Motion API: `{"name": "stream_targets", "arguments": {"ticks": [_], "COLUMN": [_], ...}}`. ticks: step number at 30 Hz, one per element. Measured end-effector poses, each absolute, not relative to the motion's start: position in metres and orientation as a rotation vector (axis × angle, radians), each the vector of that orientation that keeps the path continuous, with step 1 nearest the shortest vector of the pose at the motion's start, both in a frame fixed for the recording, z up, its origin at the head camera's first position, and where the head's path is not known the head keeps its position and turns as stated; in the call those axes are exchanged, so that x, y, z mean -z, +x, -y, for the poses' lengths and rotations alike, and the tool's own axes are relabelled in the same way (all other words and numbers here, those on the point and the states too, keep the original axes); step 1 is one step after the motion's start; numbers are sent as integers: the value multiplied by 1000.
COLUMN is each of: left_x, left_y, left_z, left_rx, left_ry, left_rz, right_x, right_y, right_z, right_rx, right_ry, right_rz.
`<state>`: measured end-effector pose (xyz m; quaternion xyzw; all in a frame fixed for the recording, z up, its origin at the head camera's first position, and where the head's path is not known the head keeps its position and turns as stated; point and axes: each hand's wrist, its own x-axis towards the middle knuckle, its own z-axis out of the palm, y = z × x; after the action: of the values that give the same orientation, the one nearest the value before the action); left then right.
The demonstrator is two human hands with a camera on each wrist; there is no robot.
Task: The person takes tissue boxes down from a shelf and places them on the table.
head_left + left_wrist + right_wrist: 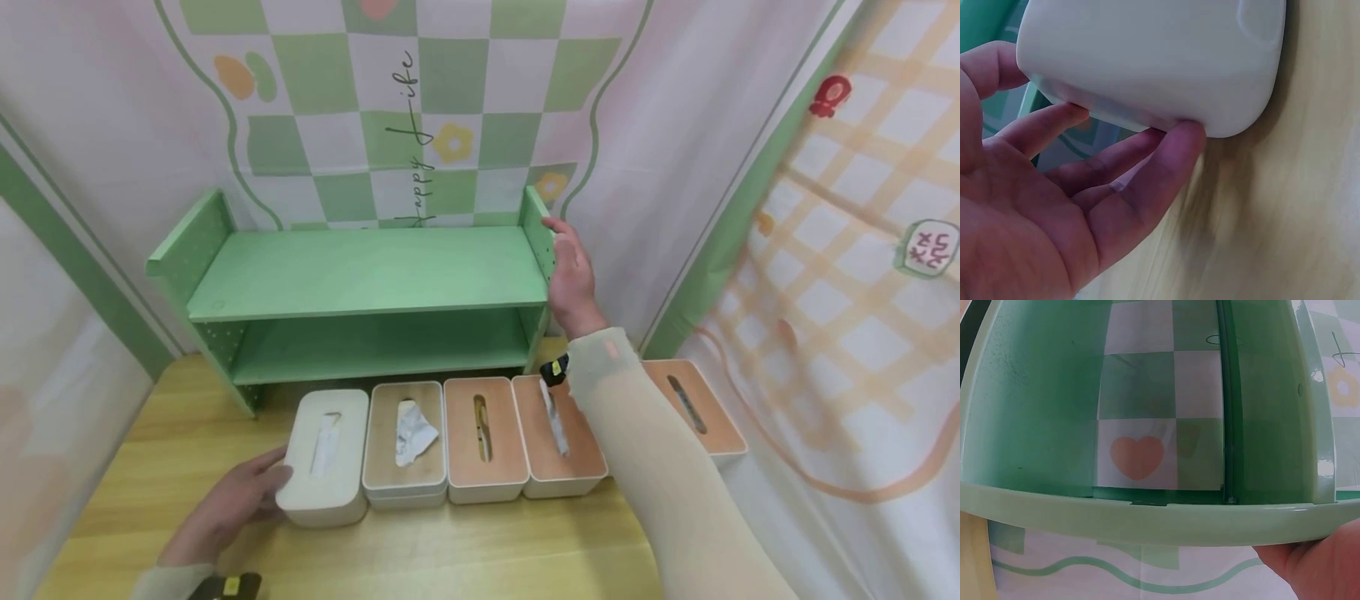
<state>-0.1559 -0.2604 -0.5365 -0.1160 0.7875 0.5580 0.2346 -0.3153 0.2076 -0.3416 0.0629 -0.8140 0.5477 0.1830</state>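
My left hand (238,498) is at the left side of a white tissue box (324,492), its fingertips touching the box's side in the left wrist view. The fingers are loosely bent and spread along the box (1147,62), not wrapped round it. Further back, my right hand (574,279) lies against the outer side of the right end panel of a green two-tier shelf (367,271), fingers extended along it. In the right wrist view only part of that hand (1329,565) shows, beside the shelf's pale green edge (1147,522).
Right of the white box stand a tan-lidded box (378,467) with tissue sticking out and two orange-lidded boxes (461,471) (532,450). Another orange-lidded box (720,408) sits beyond my right sleeve. All rest on a wooden table (450,550); a checked cloth (322,79) hangs behind.
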Motion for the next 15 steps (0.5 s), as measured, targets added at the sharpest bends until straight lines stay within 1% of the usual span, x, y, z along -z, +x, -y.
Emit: {"name": "stream_targets", "arguments": {"ticks": [8, 15], "left_x": [531, 529], "left_y": [-152, -154], "left_z": [257, 255], "left_rx": [-1556, -1529], "left_ry": [-313, -304], "left_rz": [-2155, -2175], "right_x": [342, 343], "right_y": [-318, -318], "right_z": [-209, -208], "right_rx": [-1565, -1547], "right_ry": [199, 205], "right_rz": [2287, 2279]}}
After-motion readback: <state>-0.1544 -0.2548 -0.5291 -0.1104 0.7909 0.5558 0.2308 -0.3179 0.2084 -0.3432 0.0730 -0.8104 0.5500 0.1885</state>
